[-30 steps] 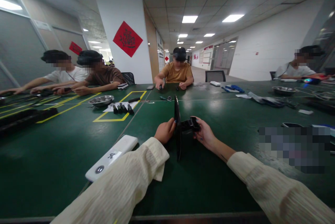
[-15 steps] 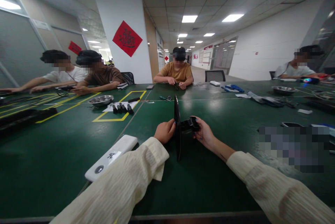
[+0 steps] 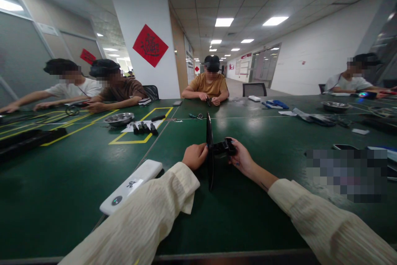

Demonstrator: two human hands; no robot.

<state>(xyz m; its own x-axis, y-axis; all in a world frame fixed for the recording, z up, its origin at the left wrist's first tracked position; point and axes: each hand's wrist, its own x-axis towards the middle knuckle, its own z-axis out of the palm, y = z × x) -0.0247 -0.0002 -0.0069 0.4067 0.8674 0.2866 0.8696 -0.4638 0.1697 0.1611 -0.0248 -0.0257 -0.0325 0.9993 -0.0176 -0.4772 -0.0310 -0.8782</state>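
A thin black panel (image 3: pixel 210 153) stands on edge in front of me, seen almost side-on. A black bracket-like mount (image 3: pixel 221 147) juts from its right face and appears joined to it. My left hand (image 3: pixel 195 156) is closed on the panel's left side, thumb against it. The fingers of my right hand (image 3: pixel 241 156) are closed round the outer end of the mount. Part of those fingers is hidden behind it. Left of my left sleeve, a white power-bank-like device (image 3: pixel 132 186) marked 26 lies on the green table (image 3: pixel 248 219).
Beyond my left hand are several short black cylinders (image 3: pixel 145 128) on white paper and a metal bowl (image 3: pixel 119 119). Green-handled pliers (image 3: pixel 195 116) lie ahead. Gloves (image 3: pixel 313 117) and another bowl (image 3: pixel 336 107) are at right. Co-workers sit opposite and at both sides.
My hands, the panel and the mount keep practically the same pose. At the far left, a co-worker's arm has shifted a little further left.
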